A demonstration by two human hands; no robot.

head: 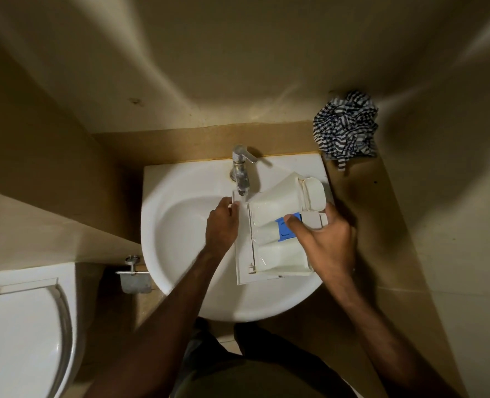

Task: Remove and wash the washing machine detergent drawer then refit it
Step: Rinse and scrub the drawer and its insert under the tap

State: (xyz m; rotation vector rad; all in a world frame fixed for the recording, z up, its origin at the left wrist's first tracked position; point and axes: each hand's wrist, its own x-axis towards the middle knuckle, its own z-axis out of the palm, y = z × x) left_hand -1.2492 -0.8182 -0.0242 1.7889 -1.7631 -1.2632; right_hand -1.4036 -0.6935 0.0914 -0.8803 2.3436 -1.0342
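Beige walls are closing in around a small washroom, and I am looking straight down at it. At eight o'clock a white toilet [22, 326] is sitting with its lid down, and just right of it a metal holder [134, 278] is sticking out from the wall. At the centre a white basin [186, 254] is resting on a brown table [361, 202], with a chrome tap [241, 170] standing at its twelve o'clock edge.

My left hand [222, 225] is reaching over the bowl, and its grip is pinching the far corner of the detergent drawer [275, 242] at the front panel, right under the tap's spout. I cannot tell whether water is running. I am holding the drawer over the right half of the basin, with its front panel toward nine o'clock and its compartments facing up; a blue insert [284, 226] is showing in the middle compartment.

My right hand [327, 239] is gripping the drawer's back end at three o'clock, thumb lying across the top beside the blue insert, fingers curling under the far edge.

At two o'clock a crumpled striped cloth [345, 127] is lying in the table's corner, well apart from the drawer.
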